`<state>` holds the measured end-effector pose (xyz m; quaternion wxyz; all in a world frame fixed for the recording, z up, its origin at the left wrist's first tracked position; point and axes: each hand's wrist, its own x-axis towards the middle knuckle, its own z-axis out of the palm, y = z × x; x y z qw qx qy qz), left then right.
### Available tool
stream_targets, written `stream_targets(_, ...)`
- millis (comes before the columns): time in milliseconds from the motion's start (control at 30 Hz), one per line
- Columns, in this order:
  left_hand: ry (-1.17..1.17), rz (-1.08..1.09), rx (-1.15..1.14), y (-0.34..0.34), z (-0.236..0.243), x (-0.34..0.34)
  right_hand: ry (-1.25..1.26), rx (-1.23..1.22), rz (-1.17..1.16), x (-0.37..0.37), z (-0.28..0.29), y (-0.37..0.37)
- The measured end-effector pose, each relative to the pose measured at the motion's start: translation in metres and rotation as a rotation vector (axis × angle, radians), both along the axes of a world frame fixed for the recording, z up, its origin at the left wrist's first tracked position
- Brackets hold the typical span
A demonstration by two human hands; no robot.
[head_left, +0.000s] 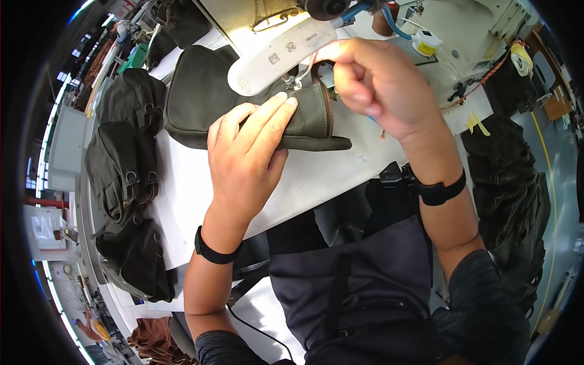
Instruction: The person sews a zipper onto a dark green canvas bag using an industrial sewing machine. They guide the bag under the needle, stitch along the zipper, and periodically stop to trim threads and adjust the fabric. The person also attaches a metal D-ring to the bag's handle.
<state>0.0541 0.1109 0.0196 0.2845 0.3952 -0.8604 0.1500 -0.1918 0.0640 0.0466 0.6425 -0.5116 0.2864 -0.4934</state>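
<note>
A dark olive fabric bag [201, 100] with a zipper along its right end lies under the white head of a sewing machine [286, 55]. My left hand [246, 137] rests on the bag with its fingers stretched out, the fingertips close to the presser foot [296, 80]. My right hand [389, 85] is raised just right of the machine head, beside the zipper edge [329, 112]. Its fingers are curled, and the index finger reaches in behind the head. What these fingers hold, if anything, is hidden.
Several similar olive bags [125, 164] are lined up along the white table's [182, 213] left side. More dark fabric pieces [508, 188] hang at the right. A blue hose [395, 24] and a brown thread spool [384, 21] are near the machine. Brown pieces [159, 340] lie lower left.
</note>
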Motion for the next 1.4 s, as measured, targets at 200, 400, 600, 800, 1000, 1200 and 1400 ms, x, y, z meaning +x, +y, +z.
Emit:
stream_targets(200, 0.048, 0.004, 0.001, -0.003, 0.0, -0.005, 0.586, -0.471, -0.515, 0.028, -0.046, 0.021)
stream_targets(400, 0.027, -0.002, 0.016, -0.005, 0.002, 0.0, 0.301, -0.34, -0.486, 0.045, -0.051, 0.019)
stream_targets(600, 0.043, -0.009, 0.042, -0.006, 0.0, 0.003, 0.342, -0.282, -0.437, 0.044, -0.051, 0.019)
stream_targets(800, 0.065, -0.006, 0.025, -0.007, -0.003, 0.001, 0.334, -0.275, -0.471, 0.045, -0.05, 0.018)
stream_targets(1000, 0.029, 0.005, -0.022, -0.005, -0.003, 0.0, 0.24, -0.251, -0.478, 0.048, -0.05, 0.018)
stream_targets(1200, 0.039, -0.022, -0.021, -0.01, -0.003, -0.001, 0.317, -0.209, -0.459, 0.041, -0.043, 0.02)
stream_targets(1400, 0.026, -0.013, -0.001, -0.009, -0.002, 0.001, 0.339, -0.161, -0.478, 0.045, -0.039, 0.02)
